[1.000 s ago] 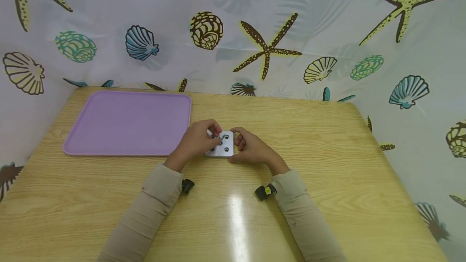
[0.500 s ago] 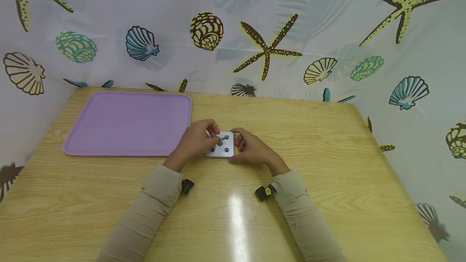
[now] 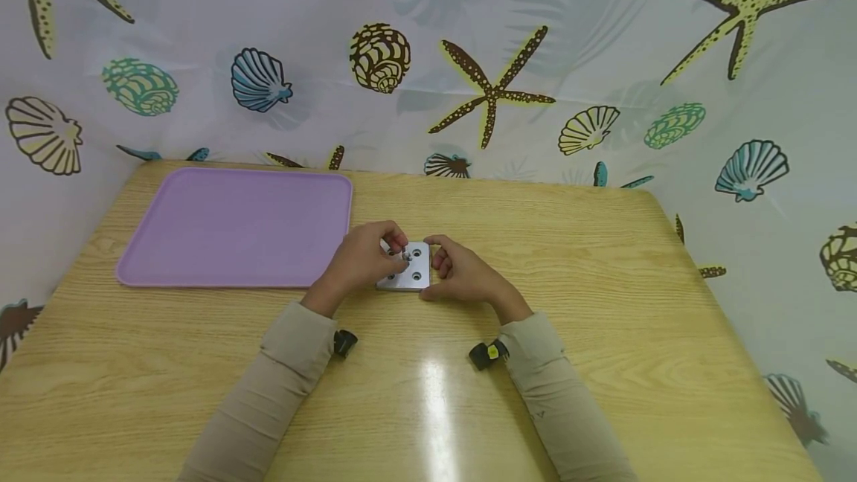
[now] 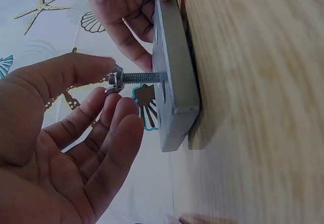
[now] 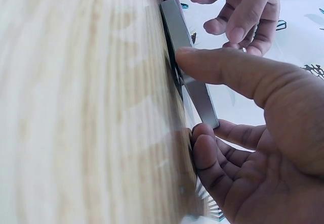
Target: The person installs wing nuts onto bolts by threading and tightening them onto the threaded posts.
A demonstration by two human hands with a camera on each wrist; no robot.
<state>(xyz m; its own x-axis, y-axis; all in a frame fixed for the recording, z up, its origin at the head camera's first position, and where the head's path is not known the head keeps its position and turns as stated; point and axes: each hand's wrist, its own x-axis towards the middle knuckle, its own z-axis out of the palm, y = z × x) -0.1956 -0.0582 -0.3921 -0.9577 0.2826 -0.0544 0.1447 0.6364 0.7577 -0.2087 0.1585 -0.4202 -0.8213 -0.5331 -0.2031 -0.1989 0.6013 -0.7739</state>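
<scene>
A flat silver metal plate (image 3: 422, 265) with several recessed holes lies close over the table in the middle. From its centre a threaded bolt (image 4: 142, 78) stands out, carrying a wing nut (image 4: 117, 78) near its free end. My left hand (image 3: 364, 253) pinches the wing nut between thumb and index finger, the other fingers loosely bent beside it. On the other side, my right hand (image 3: 469, 274) grips the plate by its right side, thumb at the near corner and index finger at the far one. In the right wrist view the left fingers hide the nut.
A purple rectangular tray (image 3: 234, 229) lies to the left, its right rim close behind my left hand. The wooden table (image 3: 569, 259) ends at a hanging cloth (image 3: 402, 125) printed with shells and starfish.
The left thumb and fingers draw back slightly at the wing nut, then come in on it again. The right hand and the plate stay in place.
</scene>
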